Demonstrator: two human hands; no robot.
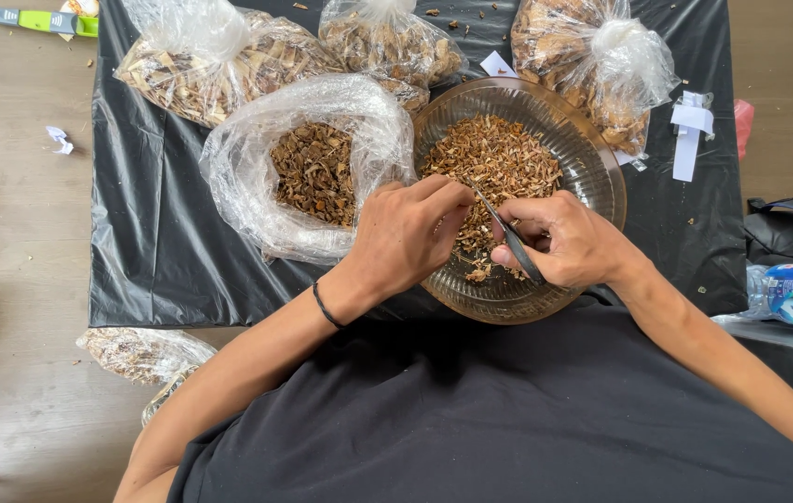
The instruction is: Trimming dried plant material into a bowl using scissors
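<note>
A black sheet (164,242) is spread over the floor, and on it a brown glass bowl (601,177) of chopped dried bits is set beside an open clear bag (238,177). Scissors (513,244) are held closed-fisted in the right hand (574,244) over the bowl; the left hand (406,233) is pinched shut on a small piece, hidden by fingers.

Home floor workspace: wooden floor (14,214), black sheet (164,251).

Dark-handled scissors (511,240) tilted over brown glass bowl (601,158) of chopped dried bits (494,158), at black-covered counter's near edge.
</note>
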